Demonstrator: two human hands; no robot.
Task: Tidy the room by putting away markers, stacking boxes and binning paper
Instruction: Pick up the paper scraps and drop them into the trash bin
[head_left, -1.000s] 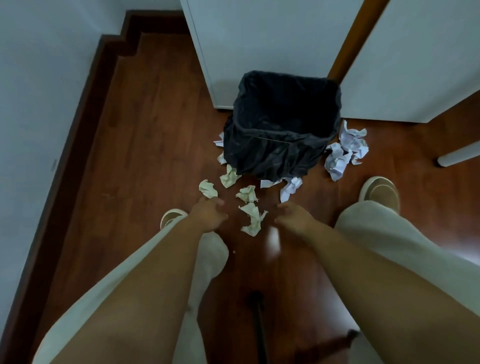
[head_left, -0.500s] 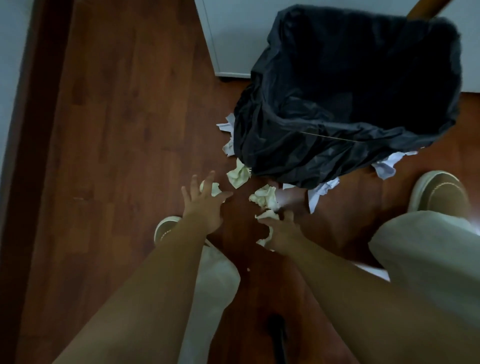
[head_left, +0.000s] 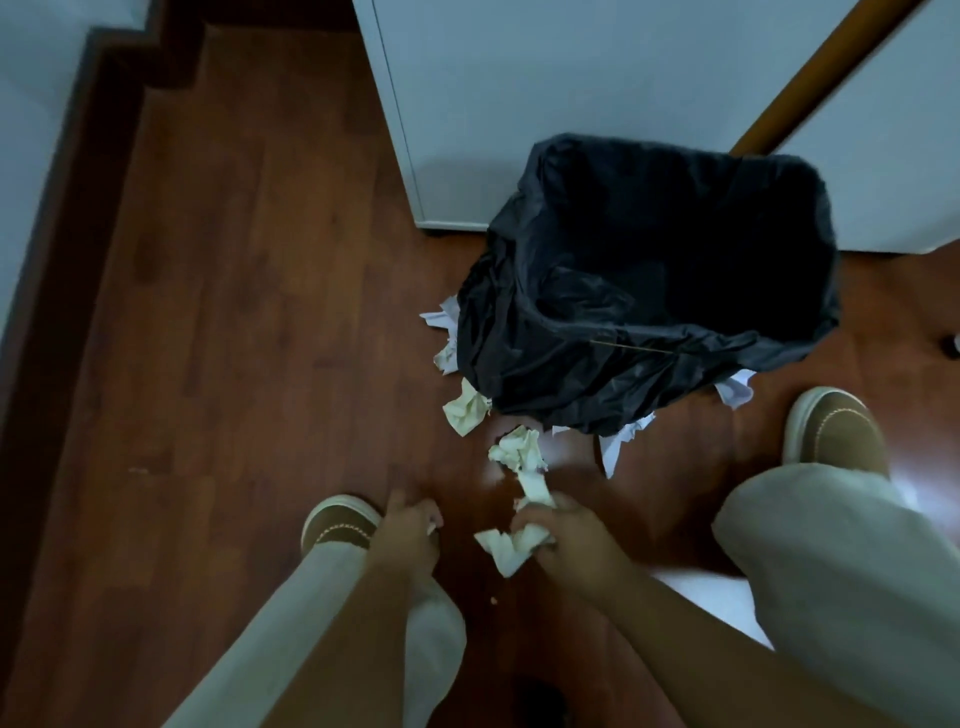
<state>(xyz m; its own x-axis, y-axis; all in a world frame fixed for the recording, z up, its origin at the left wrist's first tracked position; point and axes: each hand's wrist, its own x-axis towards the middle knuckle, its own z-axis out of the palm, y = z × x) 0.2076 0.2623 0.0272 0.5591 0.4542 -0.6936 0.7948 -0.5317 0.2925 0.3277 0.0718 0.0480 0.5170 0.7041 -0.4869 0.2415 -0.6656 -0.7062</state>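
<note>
A bin lined with a black bag (head_left: 649, 291) stands on the wooden floor against a white cabinet. Crumpled papers lie around its base: a cream one (head_left: 466, 410) at its left corner, another cream one (head_left: 519, 449) in front, white ones (head_left: 621, 444) under its front edge. My right hand (head_left: 566, 535) is shut on a cream crumpled paper (head_left: 506, 548) low over the floor. My left hand (head_left: 410, 530) is curled closed beside my left shoe, with a bit of pale paper showing at its fingertips.
A white cabinet (head_left: 519, 104) rises behind the bin, with a wooden pole (head_left: 810, 83) leaning past it. A dark skirting board (head_left: 78, 208) and wall run along the left. My shoes (head_left: 836, 431) and trouser legs flank my hands. More white paper (head_left: 441, 317) lies left of the bin.
Both hands have closed: the left, spread over a cream paper before, is now curled shut; the right now grips a cream paper and has drawn back from the bin.
</note>
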